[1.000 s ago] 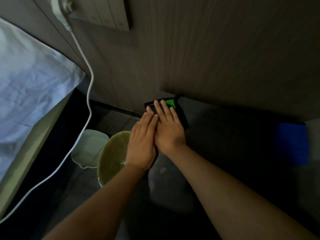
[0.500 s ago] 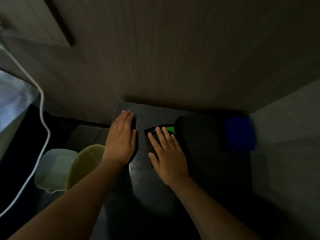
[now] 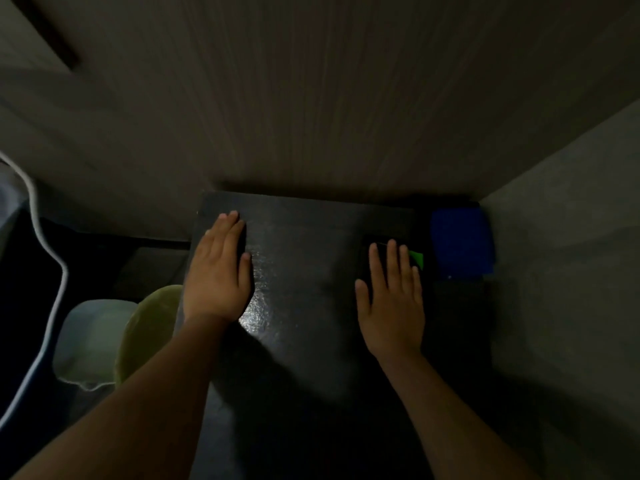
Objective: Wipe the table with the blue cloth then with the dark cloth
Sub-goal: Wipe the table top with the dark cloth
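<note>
The dark table (image 3: 304,265) fills the middle of the view, its top shiny under dim light. My right hand (image 3: 391,299) lies flat, fingers spread, pressing the dark cloth (image 3: 417,259), which shows a green tag past my fingertips and is mostly hidden under the hand. The blue cloth (image 3: 462,244) lies folded in the table's far right corner, just beyond the dark cloth. My left hand (image 3: 220,271) rests flat on the table's far left edge, holding nothing.
A wood-panel wall (image 3: 311,98) stands behind the table and a grey wall (image 3: 571,271) closes the right side. Left of the table on the floor are a green basin (image 3: 149,327) and a pale container (image 3: 91,337). A white cable (image 3: 52,271) hangs at far left.
My right hand has slid the dark cloth rightwards across the table, up to the blue cloth. My left hand stayed at the table's left edge. The view shifted right.
</note>
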